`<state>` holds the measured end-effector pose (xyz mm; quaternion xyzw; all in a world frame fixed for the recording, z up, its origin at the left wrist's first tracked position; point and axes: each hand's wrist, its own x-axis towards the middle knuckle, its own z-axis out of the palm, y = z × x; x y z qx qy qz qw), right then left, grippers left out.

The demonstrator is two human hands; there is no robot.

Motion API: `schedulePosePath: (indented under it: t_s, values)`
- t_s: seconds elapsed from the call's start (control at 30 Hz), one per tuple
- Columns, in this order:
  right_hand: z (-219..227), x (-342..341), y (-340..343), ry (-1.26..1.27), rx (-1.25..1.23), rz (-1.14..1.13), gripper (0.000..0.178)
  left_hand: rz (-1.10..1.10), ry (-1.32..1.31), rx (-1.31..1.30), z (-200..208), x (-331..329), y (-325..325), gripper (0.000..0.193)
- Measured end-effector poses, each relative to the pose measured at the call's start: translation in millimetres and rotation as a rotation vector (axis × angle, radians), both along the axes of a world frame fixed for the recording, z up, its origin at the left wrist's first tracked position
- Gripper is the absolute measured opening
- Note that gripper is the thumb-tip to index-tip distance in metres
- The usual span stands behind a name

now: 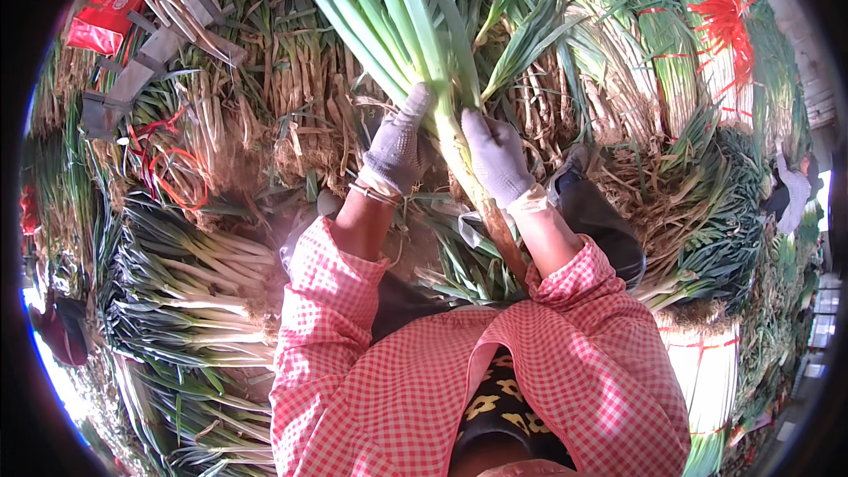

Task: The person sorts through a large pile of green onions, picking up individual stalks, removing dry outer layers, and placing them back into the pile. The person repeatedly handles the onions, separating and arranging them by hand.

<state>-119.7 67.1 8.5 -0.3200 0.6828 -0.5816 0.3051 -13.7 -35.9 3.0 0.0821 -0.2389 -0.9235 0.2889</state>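
Here both gloved hands close around one large green onion, held upright between them so its long leaves fan up and away from the person while the dirty root end runs down toward the lap. The left hand grips the stalk where the leaves begin to split, fingers wrapped over it from the side, which looks like a way of steadying it. The right hand clasps the pale shaft just beside and slightly below, thumb side pressed to the skin, seemingly placed to work at the outer layer. Beyond the hands, a wall of bundled onions lies roots outward. Left of the left hand, cleaned onions lie stacked with white shafts aligned. Far right of the right hand, tied bundles show red bands
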Motion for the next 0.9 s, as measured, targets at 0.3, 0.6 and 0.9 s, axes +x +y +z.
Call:
schedulePosePath:
  t_s: [0.3,0.6,0.9]
  values:
    - [-80,-34,79,-0.954,-0.08,-0.149,0.035,-0.013,0.207,0.091,8,1,-24,0.073]
    - [-42,-30,123,0.414,0.473,0.521,0.058,-0.311,0.597,0.284,18,26,-41,0.058]
    - [-8,29,34,0.69,0.129,0.046,0.033,0.271,-0.156,-0.172,14,2,-23,0.061]
